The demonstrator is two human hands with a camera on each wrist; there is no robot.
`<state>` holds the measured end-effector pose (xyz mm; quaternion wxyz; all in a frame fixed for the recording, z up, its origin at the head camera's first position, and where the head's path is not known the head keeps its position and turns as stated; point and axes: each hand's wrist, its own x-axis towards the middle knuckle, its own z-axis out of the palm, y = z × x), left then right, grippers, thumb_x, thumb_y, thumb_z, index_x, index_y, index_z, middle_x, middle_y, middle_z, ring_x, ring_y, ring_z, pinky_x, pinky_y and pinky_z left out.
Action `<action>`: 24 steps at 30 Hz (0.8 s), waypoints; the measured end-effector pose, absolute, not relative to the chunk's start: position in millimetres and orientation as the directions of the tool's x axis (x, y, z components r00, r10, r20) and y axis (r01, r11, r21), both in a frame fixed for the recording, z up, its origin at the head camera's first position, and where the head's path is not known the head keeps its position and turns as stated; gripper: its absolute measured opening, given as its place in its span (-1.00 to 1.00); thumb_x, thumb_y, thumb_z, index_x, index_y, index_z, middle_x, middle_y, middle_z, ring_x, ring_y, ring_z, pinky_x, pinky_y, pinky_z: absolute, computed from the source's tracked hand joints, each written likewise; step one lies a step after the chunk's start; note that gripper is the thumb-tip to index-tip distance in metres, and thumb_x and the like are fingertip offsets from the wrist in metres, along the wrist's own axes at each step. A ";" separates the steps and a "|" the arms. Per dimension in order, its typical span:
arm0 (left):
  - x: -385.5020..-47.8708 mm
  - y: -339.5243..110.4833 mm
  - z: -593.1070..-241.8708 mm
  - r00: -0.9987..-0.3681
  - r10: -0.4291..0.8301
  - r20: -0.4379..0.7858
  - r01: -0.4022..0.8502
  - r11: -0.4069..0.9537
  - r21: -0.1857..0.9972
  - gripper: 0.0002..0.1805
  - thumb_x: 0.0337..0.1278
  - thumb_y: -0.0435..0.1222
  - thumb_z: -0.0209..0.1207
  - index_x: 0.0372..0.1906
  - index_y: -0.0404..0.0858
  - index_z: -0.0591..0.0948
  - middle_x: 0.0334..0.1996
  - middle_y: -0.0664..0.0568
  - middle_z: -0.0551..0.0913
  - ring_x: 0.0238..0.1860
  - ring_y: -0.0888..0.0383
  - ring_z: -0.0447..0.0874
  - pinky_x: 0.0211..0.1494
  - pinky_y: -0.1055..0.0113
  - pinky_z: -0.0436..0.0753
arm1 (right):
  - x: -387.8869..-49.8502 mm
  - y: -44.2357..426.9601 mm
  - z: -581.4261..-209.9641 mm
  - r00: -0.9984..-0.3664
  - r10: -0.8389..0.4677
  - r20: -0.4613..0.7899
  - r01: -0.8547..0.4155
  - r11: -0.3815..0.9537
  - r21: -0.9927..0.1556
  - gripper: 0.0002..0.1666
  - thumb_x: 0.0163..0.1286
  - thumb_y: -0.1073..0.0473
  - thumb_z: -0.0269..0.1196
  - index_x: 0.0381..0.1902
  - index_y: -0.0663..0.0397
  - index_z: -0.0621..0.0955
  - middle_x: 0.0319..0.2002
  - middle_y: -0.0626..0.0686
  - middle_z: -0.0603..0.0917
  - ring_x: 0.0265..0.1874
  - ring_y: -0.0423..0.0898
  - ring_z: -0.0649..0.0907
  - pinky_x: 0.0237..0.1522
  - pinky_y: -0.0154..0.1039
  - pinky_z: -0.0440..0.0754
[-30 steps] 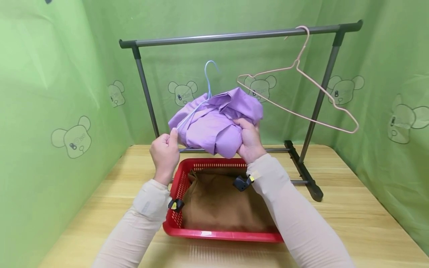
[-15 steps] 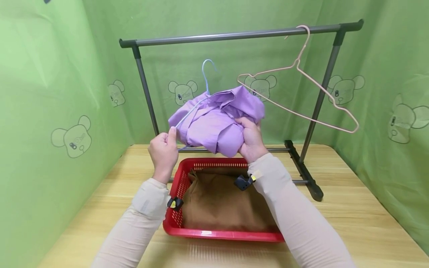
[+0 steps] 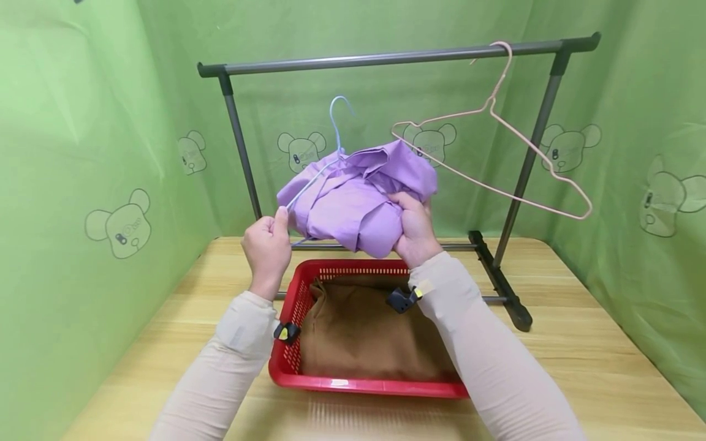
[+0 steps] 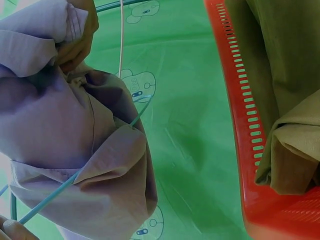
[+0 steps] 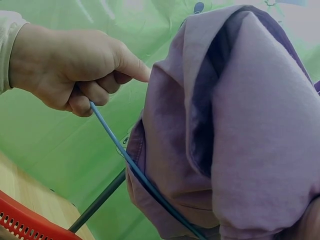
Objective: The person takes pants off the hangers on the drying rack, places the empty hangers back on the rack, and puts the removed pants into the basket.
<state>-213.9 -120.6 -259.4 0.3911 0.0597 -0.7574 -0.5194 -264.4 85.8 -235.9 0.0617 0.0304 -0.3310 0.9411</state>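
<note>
A bunched purple garment (image 3: 353, 205) is held up in front of the rack, above the basket. A light blue wire hanger (image 3: 334, 125) is partly inside it, its hook standing up out of the cloth. My left hand (image 3: 267, 248) grips the hanger's left end; in the right wrist view, the curled fingers of the left hand (image 5: 70, 67) close round the blue wire. On the other side, my right hand (image 3: 415, 229) holds the garment, thumb on the front and the other fingers mostly hidden behind the cloth. The hanger's right part is hidden by the fabric.
A red plastic basket (image 3: 369, 387) holding a folded brown cloth (image 3: 369, 331) stands on the wooden table (image 3: 573, 343). Behind it is a grey metal rack (image 3: 375, 60), with a pink hanger (image 3: 529, 147) hooked on its right part. Green curtains (image 3: 99, 122) surround the table.
The blue hanger's hook has shifted slightly left and up, with my left hand moving a little the same way. Both hands keep their hold.
</note>
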 end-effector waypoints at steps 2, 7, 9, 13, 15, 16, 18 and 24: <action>-214.0 -121.0 -259.5 -0.685 -0.499 0.531 0.318 0.451 0.834 -0.46 0.29 -0.16 0.16 -0.79 -0.11 0.26 -0.84 0.16 0.23 -0.71 0.18 0.19 -0.59 0.32 0.20 | -264.3 86.2 -236.0 -0.990 0.098 0.100 -0.139 -0.775 -0.617 -0.43 0.23 0.59 0.01 -0.02 -0.19 0.32 0.09 -0.02 0.46 0.03 -0.05 0.51 0.17 -0.18 0.45; -214.0 -121.2 -259.6 -0.698 -0.499 0.513 0.306 0.440 0.844 -0.48 0.30 -0.15 0.16 -0.78 -0.11 0.28 -0.82 0.14 0.26 -0.71 0.18 0.21 -0.62 0.35 0.20 | -264.3 87.3 -236.8 -0.990 0.095 0.104 -0.139 -0.777 -0.614 -0.42 0.23 0.59 0.00 -0.01 -0.20 0.32 0.10 -0.01 0.45 0.05 -0.04 0.50 0.17 -0.17 0.45; -214.5 -121.4 -259.8 -0.701 -0.498 0.511 0.304 0.438 0.846 -0.48 0.30 -0.15 0.15 -0.78 -0.12 0.28 -0.82 0.13 0.26 -0.71 0.18 0.21 -0.62 0.35 0.20 | -264.3 87.5 -237.0 -0.989 0.096 0.110 -0.143 -0.777 -0.613 -0.43 0.23 0.59 0.00 -0.03 -0.19 0.32 0.09 -0.01 0.46 0.04 -0.05 0.51 0.17 -0.17 0.44; -215.7 -121.5 -260.5 -0.698 -0.497 0.516 0.307 0.443 0.842 -0.48 0.31 -0.14 0.15 -0.77 -0.12 0.28 -0.82 0.13 0.26 -0.71 0.18 0.21 -0.61 0.34 0.20 | -263.9 88.1 -237.2 -0.987 0.104 0.123 -0.158 -0.775 -0.612 -0.45 0.22 0.59 -0.01 -0.05 -0.18 0.32 0.06 -0.01 0.47 0.02 -0.05 0.51 0.17 -0.19 0.44; -215.3 -121.1 -260.0 -0.696 -0.496 0.519 0.308 0.447 0.840 -0.47 0.31 -0.14 0.15 -0.77 -0.12 0.28 -0.82 0.13 0.25 -0.71 0.18 0.21 -0.60 0.33 0.21 | -263.6 88.6 -237.0 -0.987 0.105 0.124 -0.159 -0.776 -0.611 -0.45 0.22 0.59 -0.01 -0.05 -0.18 0.32 0.06 -0.01 0.46 0.01 -0.05 0.51 0.16 -0.19 0.45; -215.1 -120.9 -259.8 -0.695 -0.496 0.521 0.308 0.449 0.839 -0.47 0.31 -0.14 0.15 -0.77 -0.12 0.28 -0.82 0.13 0.25 -0.71 0.18 0.21 -0.60 0.33 0.21 | -263.5 89.1 -236.9 -0.987 0.103 0.122 -0.156 -0.775 -0.612 -0.45 0.22 0.59 -0.01 -0.05 -0.18 0.33 0.06 -0.01 0.47 0.01 -0.06 0.51 0.15 -0.20 0.45; -214.8 -120.6 -259.2 -0.695 -0.495 0.522 0.310 0.449 0.838 -0.47 0.31 -0.15 0.15 -0.78 -0.12 0.28 -0.82 0.13 0.25 -0.71 0.18 0.21 -0.61 0.33 0.21 | -262.9 90.0 -236.5 -0.989 0.099 0.114 -0.149 -0.773 -0.617 -0.46 0.23 0.58 0.00 -0.06 -0.19 0.33 0.05 -0.03 0.47 -0.01 -0.06 0.51 0.12 -0.20 0.47; -213.7 -120.0 -257.8 -0.695 -0.489 0.526 0.315 0.451 0.835 -0.48 0.31 -0.17 0.15 -0.78 -0.11 0.28 -0.82 0.14 0.26 -0.72 0.20 0.20 -0.63 0.36 0.19 | -262.3 92.2 -235.8 -0.990 0.089 0.110 -0.138 -0.775 -0.616 -0.47 0.25 0.57 -0.01 -0.09 -0.21 0.34 0.02 -0.05 0.48 -0.04 -0.08 0.52 0.06 -0.23 0.49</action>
